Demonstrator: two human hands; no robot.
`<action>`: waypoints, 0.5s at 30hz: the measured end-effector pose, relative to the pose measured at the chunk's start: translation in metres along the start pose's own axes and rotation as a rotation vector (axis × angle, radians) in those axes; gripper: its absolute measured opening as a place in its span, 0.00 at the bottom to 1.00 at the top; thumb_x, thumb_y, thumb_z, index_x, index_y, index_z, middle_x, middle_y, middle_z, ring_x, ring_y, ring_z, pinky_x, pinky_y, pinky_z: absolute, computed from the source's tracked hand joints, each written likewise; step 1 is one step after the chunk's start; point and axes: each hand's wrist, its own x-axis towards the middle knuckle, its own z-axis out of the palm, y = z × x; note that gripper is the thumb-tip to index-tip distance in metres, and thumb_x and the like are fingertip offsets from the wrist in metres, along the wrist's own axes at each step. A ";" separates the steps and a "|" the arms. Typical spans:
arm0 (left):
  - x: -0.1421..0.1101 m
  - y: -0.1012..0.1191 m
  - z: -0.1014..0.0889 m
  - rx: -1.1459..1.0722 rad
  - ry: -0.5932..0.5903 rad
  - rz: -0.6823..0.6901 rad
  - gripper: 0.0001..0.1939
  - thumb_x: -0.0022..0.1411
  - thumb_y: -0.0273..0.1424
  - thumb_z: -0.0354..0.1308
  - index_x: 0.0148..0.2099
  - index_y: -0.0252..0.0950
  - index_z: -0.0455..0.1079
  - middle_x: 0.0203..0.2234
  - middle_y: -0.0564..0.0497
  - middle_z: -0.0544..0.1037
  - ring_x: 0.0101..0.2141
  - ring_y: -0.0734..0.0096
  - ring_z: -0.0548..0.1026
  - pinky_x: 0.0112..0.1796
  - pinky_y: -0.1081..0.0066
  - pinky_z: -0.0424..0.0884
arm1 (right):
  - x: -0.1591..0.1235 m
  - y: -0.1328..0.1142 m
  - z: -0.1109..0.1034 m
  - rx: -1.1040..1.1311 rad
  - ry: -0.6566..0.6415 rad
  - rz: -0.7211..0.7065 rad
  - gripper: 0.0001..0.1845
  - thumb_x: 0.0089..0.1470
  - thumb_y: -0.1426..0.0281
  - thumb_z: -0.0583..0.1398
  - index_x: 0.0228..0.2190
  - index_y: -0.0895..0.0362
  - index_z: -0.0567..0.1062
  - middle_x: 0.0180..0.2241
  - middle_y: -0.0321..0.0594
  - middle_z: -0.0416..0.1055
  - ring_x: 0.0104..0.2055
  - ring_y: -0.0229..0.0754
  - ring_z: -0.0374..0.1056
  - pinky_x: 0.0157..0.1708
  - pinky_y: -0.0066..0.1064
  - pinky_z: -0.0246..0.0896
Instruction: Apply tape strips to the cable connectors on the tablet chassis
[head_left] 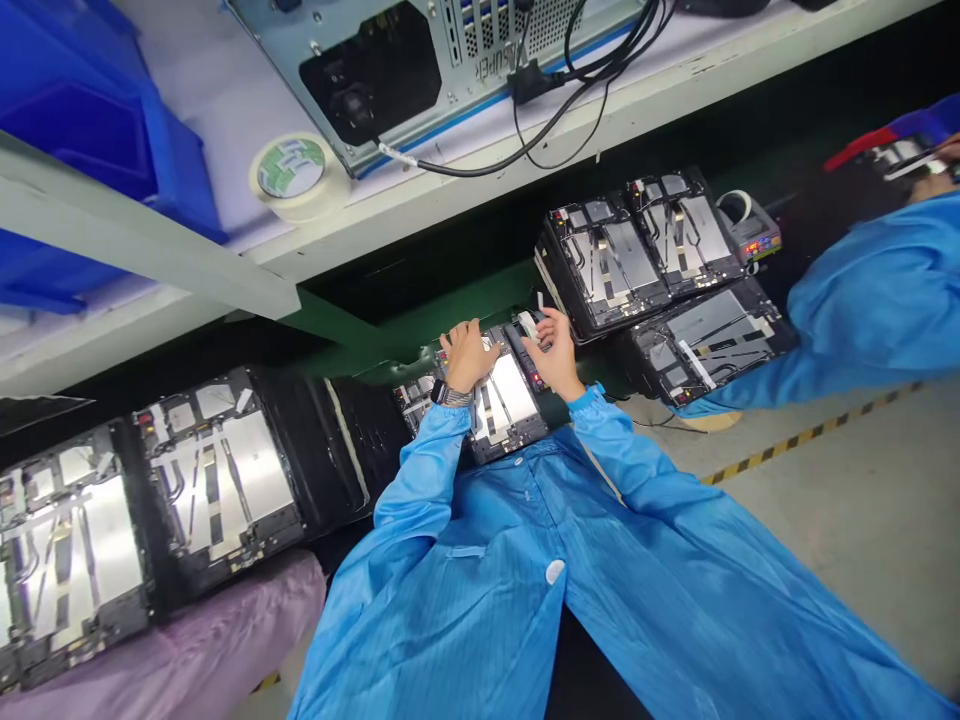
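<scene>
My left hand [466, 357] lies over the upper part of an opened tablet-like device [504, 400], its fingers spread. The device has a bright metal plate, dark flat cables and small boards, and lies in front of my waist. Just right of it stands a small dark tape dispenser [531, 368] with a red light and a white tape roll [528, 325]. My right hand [553, 352] is over that dispenser with bent fingers, thumb and fingertips apart beside the white tape. Whether it touches the tape is unclear.
Stacked similar devices [607, 260] stand at right, beside another tape dispenser [754, 235]. More devices [217, 470] line the left. A co-worker's blue sleeve [885, 290] reaches in at right. Above runs a white shelf [480, 185] with a tape roll [296, 175], computer case [465, 50] and cables.
</scene>
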 end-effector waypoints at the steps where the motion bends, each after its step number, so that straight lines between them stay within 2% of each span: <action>1: -0.001 0.000 0.001 -0.001 0.000 0.003 0.37 0.68 0.45 0.58 0.73 0.35 0.59 0.68 0.34 0.67 0.69 0.44 0.62 0.71 0.43 0.49 | 0.010 0.004 0.005 -0.022 -0.049 -0.018 0.34 0.55 0.66 0.67 0.61 0.51 0.64 0.45 0.41 0.70 0.43 0.44 0.68 0.43 0.37 0.70; 4: -0.002 0.010 0.007 0.012 0.025 0.023 0.41 0.67 0.50 0.59 0.74 0.33 0.57 0.69 0.33 0.66 0.69 0.42 0.61 0.71 0.42 0.48 | 0.031 0.016 0.016 -0.049 -0.123 -0.030 0.35 0.55 0.69 0.66 0.62 0.51 0.64 0.45 0.41 0.70 0.43 0.45 0.67 0.44 0.39 0.69; 8: 0.000 0.017 0.010 0.017 0.002 0.001 0.40 0.67 0.47 0.60 0.74 0.33 0.57 0.69 0.32 0.66 0.69 0.42 0.61 0.71 0.39 0.46 | 0.042 0.022 0.019 -0.054 -0.145 0.000 0.35 0.55 0.68 0.65 0.63 0.51 0.63 0.45 0.40 0.69 0.42 0.44 0.66 0.42 0.37 0.68; 12: 0.009 0.002 0.004 -0.016 -0.094 -0.002 0.40 0.66 0.46 0.61 0.74 0.38 0.57 0.69 0.34 0.66 0.70 0.42 0.60 0.71 0.37 0.41 | 0.045 0.023 0.019 -0.117 -0.281 -0.035 0.43 0.53 0.68 0.67 0.66 0.53 0.59 0.49 0.42 0.68 0.45 0.45 0.66 0.46 0.38 0.68; 15: 0.017 -0.010 0.000 -0.040 -0.183 -0.005 0.40 0.64 0.47 0.63 0.73 0.40 0.59 0.68 0.35 0.68 0.70 0.40 0.61 0.71 0.37 0.43 | 0.050 0.018 0.020 -0.188 -0.415 -0.073 0.50 0.52 0.71 0.68 0.70 0.53 0.55 0.53 0.46 0.65 0.48 0.47 0.66 0.52 0.42 0.69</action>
